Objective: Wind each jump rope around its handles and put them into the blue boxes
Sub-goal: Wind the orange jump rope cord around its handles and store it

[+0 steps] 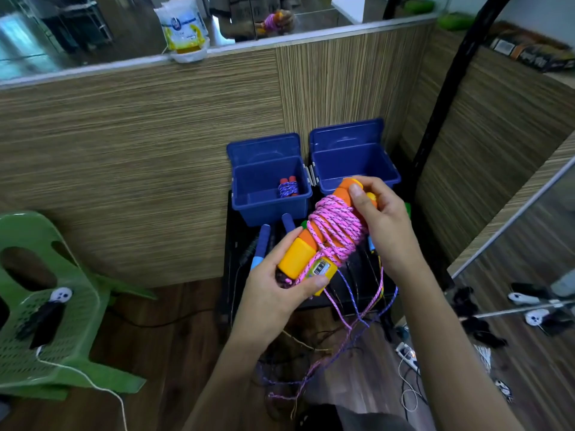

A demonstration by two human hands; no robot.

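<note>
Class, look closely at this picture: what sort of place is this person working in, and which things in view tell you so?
Probably an indoor office or shop corner, not a gym: wood-grain partition walls topped by glass, a green plastic chair, and a power strip with loose cables on the wooden floor.

- A pink braided jump rope [337, 231] is coiled thickly around its paired orange-and-yellow foam handles [298, 255], tilted, with a loose tail dangling below.
- Two open blue plastic boxes [267, 209] sit side by side; the left one holds a wound blue rope with red handles [288, 187].
- A blue-handled rope [261, 245] lies unwound just before the boxes.
</note>
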